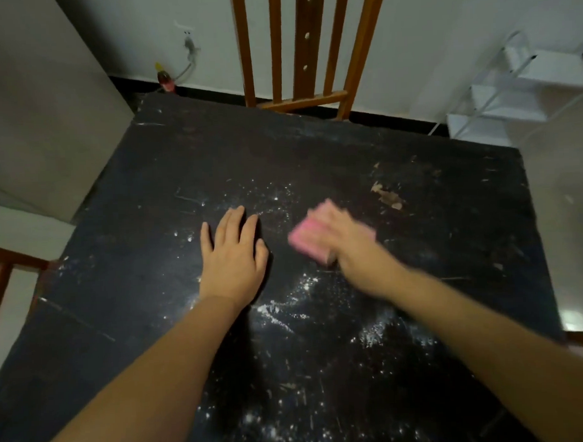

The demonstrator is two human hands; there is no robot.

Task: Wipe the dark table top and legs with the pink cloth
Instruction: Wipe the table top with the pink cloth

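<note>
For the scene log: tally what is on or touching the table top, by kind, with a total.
Hands: 2, left hand flat on the table, right hand on the cloth
Cloths: 1, pink cloth
Total: 3
White powder is scattered on the top, not counted.

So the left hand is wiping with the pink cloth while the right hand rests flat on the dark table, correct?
No, the hands are swapped. In the head view the right hand wipes with the pink cloth, and the left hand rests flat on the dark table.
</note>
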